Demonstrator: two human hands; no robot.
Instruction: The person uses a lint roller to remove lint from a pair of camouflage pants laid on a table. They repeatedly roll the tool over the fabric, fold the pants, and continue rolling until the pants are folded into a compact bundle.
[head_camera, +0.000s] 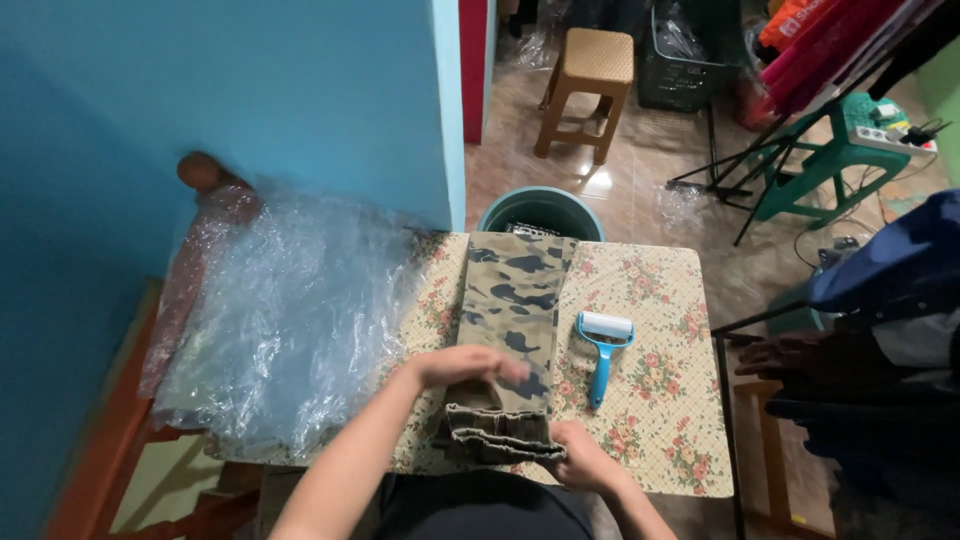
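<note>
left hand flat, open on camouflage trousers | right hand grips their waistband | lint roller just beside | plastic sheeting left

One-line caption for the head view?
Both hands press folded camouflage trousers on a floral table beside a lint roller.

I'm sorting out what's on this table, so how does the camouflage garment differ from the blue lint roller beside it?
The camouflage garment is soft cloth, folded into a long strip; the lint roller is a rigid tool with a blue handle and white roll. The garment is far larger, spanning the table's depth; the roller is short. The left hand and right hand touch the garment; the roller lies untouched. Both rest on the floral tablecloth, lengthwise.
</note>
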